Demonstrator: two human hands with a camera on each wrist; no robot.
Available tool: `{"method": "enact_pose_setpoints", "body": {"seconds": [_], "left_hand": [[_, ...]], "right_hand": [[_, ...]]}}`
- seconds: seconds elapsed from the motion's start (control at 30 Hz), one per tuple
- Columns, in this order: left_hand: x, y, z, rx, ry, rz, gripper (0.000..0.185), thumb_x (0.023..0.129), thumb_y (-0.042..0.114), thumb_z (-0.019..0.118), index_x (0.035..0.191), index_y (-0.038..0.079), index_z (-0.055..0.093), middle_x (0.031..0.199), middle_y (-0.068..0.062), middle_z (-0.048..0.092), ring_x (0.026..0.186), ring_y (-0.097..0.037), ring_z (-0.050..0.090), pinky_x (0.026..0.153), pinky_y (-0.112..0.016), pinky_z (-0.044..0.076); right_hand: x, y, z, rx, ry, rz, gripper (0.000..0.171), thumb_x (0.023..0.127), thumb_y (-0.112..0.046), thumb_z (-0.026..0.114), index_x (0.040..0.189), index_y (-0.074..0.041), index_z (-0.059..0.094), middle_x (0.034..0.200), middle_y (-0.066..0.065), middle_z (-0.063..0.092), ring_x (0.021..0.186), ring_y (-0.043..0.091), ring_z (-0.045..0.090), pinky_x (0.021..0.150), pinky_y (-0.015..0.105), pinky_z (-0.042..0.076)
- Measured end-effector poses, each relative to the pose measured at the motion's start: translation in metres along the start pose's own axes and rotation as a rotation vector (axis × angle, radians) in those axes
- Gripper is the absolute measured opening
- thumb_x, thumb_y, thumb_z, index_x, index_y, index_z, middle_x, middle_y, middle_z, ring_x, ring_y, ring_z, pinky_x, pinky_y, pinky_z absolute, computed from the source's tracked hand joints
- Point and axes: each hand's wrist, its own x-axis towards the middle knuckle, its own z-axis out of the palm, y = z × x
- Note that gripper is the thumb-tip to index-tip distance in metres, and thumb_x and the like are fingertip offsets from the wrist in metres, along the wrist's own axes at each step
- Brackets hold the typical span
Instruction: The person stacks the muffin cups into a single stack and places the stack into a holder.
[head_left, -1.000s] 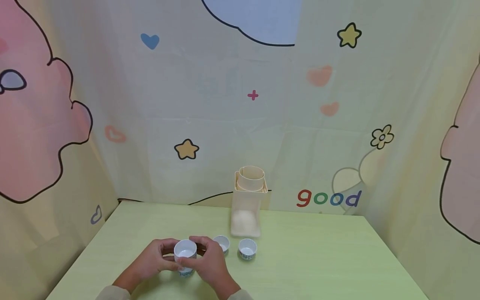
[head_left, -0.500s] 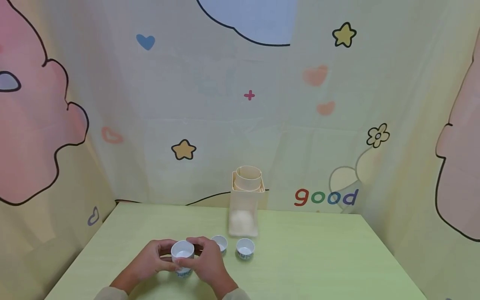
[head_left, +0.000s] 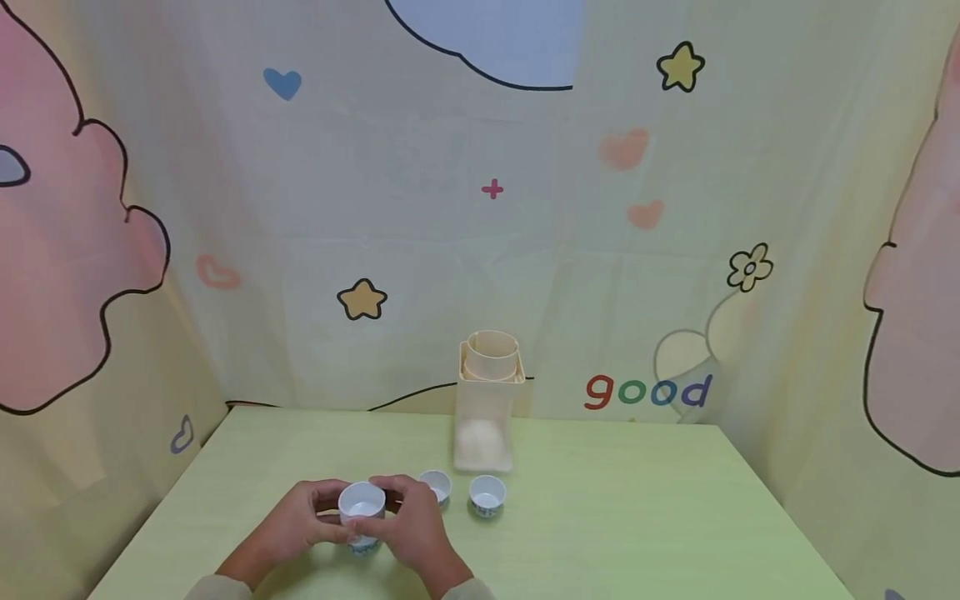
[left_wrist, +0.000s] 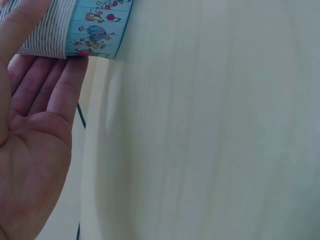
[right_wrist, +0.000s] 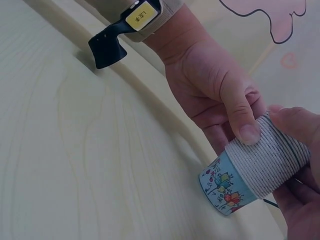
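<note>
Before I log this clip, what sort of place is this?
Probably a staged tabletop recording booth, not a home: cartoon-printed backdrop curtains enclose a pale green table on three sides, with only small cups and a lidded container laid out.

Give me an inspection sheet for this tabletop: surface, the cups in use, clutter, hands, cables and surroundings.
Surface: pale green table, no spills seen.
Job's things: held cup, white with ribbed side and a blue flowered band at its base, lifted above the table; it looks empty.
Clutter: two small cups; clear container with white contents behind them.
Hands: left hand and right hand both grip the held cup.
Cables: nothing seen.
Surroundings: cartoon-print curtain on three sides.
</note>
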Motion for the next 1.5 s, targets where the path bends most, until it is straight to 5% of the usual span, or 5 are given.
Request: {"method": "enact_pose_setpoints", "body": {"seconds": [0.33,0.93,1.2,1.5], "left_hand": [[-0.003,0.003,-0.002,-0.013,0.001,-0.006,0.062,0.080,0.013,0.088,0.130,-0.011,0.060,0.125,-0.021,0.069,0.106,-0.010,0.070,0.089,-0.025,0.061],[0.000,0.001,0.002,-0.010,-0.011,-0.014,0.065,0.079,0.015,0.090,0.131,-0.009,0.061,0.128,-0.022,0.068,0.110,-0.014,0.069,0.094,-0.028,0.060],[-0.001,0.003,0.001,0.016,0.019,-0.066,0.067,0.078,0.020,0.091,0.132,-0.006,0.062,0.128,-0.018,0.070,0.113,-0.024,0.069,0.094,-0.030,0.061],[0.000,0.006,0.002,-0.012,0.010,-0.069,0.069,0.076,0.017,0.091,0.133,-0.008,0.060,0.130,-0.022,0.068,0.114,-0.029,0.069,0.093,-0.032,0.061]], "right_hand": [[0.004,0.005,0.002,0.004,-0.007,-0.005,0.058,0.075,-0.021,0.094,0.124,-0.001,0.071,0.117,0.002,0.074,0.107,0.009,0.071,0.094,0.022,0.058],[-0.010,0.006,-0.018,-0.020,-0.049,-0.134,0.055,0.082,-0.020,0.088,0.129,-0.001,0.068,0.126,0.011,0.072,0.117,0.021,0.069,0.101,0.031,0.057],[-0.015,0.004,-0.044,-0.037,0.028,-0.210,0.047,0.080,-0.021,0.089,0.123,-0.011,0.072,0.124,0.008,0.072,0.115,0.016,0.068,0.104,0.030,0.056],[-0.014,0.020,-0.084,-0.019,0.260,-0.161,0.040,0.076,-0.017,0.092,0.112,-0.015,0.075,0.117,0.005,0.075,0.112,0.015,0.068,0.106,0.032,0.054]]}}
